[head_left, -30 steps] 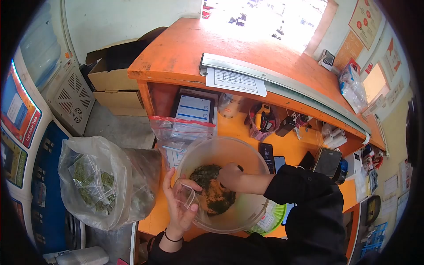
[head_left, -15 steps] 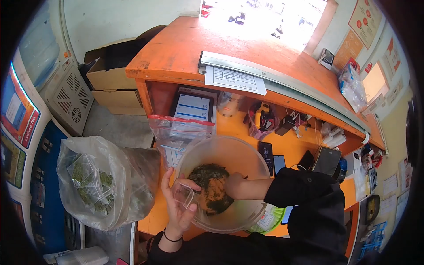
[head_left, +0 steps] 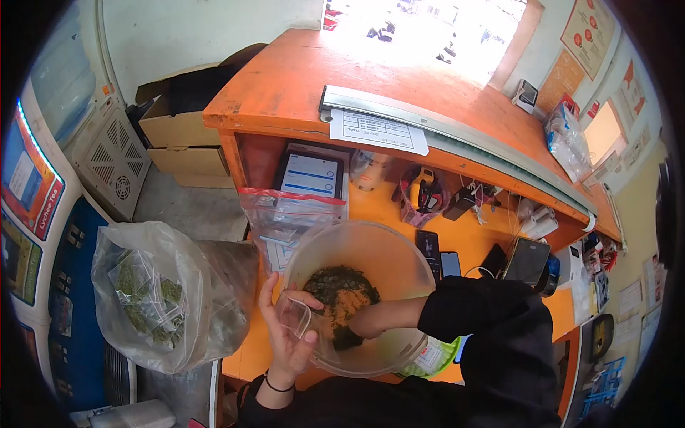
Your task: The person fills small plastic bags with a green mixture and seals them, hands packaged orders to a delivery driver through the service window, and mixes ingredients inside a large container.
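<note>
A large translucent plastic tub [head_left: 300, 250] stands on the orange shelf in front of me. Dark green, dried-leaf-like flakes [head_left: 335, 280] lie at its bottom, with orange powder [head_left: 346, 303] over part of them. My left hand [head_left: 289, 342] is at the tub's left rim and holds a small clear plastic bag [head_left: 294, 316] between thumb and fingers, its mouth spread. My right hand [head_left: 371, 321] reaches down inside the tub at the flakes. Its fingertips are hidden, so what they grip cannot be made out.
Left of the tub sits a big clear sack [head_left: 207, 335] of small green-filled packets [head_left: 153, 296]. A zip bag [head_left: 285, 207], a tablet [head_left: 310, 175], phones [head_left: 450, 264] and a green basket [head_left: 446, 357] surround the tub. Above runs an orange counter [head_left: 285, 78].
My right hand has moved lower and slightly left within the tub, down to the flakes. The left hand and its clear bag stay nearly in place.
</note>
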Motion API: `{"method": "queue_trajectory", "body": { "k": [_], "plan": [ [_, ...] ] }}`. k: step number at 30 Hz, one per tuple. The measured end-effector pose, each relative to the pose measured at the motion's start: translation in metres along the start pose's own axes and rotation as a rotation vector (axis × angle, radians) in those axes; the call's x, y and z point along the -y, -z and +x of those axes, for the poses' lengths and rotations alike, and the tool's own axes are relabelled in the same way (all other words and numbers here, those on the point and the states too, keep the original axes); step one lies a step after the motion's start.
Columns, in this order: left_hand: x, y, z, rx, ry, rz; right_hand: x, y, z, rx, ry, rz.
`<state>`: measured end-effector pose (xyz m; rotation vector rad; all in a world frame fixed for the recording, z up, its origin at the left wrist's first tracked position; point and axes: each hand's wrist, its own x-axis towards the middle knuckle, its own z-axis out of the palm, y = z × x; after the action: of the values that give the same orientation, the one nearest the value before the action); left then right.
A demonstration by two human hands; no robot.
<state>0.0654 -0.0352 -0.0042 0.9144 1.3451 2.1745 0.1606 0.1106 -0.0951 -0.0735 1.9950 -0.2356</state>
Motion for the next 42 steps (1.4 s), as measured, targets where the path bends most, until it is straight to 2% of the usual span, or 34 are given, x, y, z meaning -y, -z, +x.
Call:
{"method": "queue_trajectory", "body": {
  "k": [3,6,9,12,15,21,24,27,30,33,36,39,42],
  "plan": [
    [0.001,0.001,0.000,0.007,-0.006,0.011,0.006,0.027,-0.013,-0.253,-0.130,-0.033],
    [0.002,0.004,0.000,0.073,-0.032,-0.030,0.009,0.036,-0.022,-0.304,-0.177,0.012],
    [0.001,0.004,-0.001,0.061,-0.031,-0.019,0.016,0.012,-0.025,-0.251,-0.123,-0.108],
    [0.002,0.003,0.000,0.063,-0.037,-0.035,-0.016,-0.040,0.024,-0.265,0.079,-0.055],
    [0.002,0.003,-0.001,0.049,-0.045,-0.026,0.002,0.010,-0.005,-0.247,-0.071,0.311],
    [0.000,0.001,0.000,0.047,-0.028,-0.010,0.021,0.007,-0.005,-0.386,0.008,0.114],
    [-0.001,0.002,0.000,0.042,-0.015,-0.018,0.012,0.006,-0.007,-0.262,0.084,-0.076],
    [0.001,0.003,0.000,0.048,-0.027,-0.021,0.005,0.029,-0.033,-0.191,0.000,0.367],
    [0.001,0.004,-0.001,0.061,-0.022,-0.024,-0.002,0.005,-0.026,-0.283,-0.001,0.017],
    [0.001,0.004,-0.001,0.055,-0.032,-0.018,-0.011,-0.029,-0.010,-0.276,0.176,-0.130],
    [0.001,0.003,0.000,0.054,-0.022,-0.024,0.003,0.000,-0.046,-0.302,0.096,0.067],
    [-0.001,0.002,-0.001,0.044,-0.014,-0.020,-0.004,-0.023,-0.027,-0.321,0.134,-0.113],
    [0.000,0.001,-0.001,0.039,-0.033,-0.008,-0.002,-0.049,0.035,0.095,-0.652,0.433]
  ]
}}
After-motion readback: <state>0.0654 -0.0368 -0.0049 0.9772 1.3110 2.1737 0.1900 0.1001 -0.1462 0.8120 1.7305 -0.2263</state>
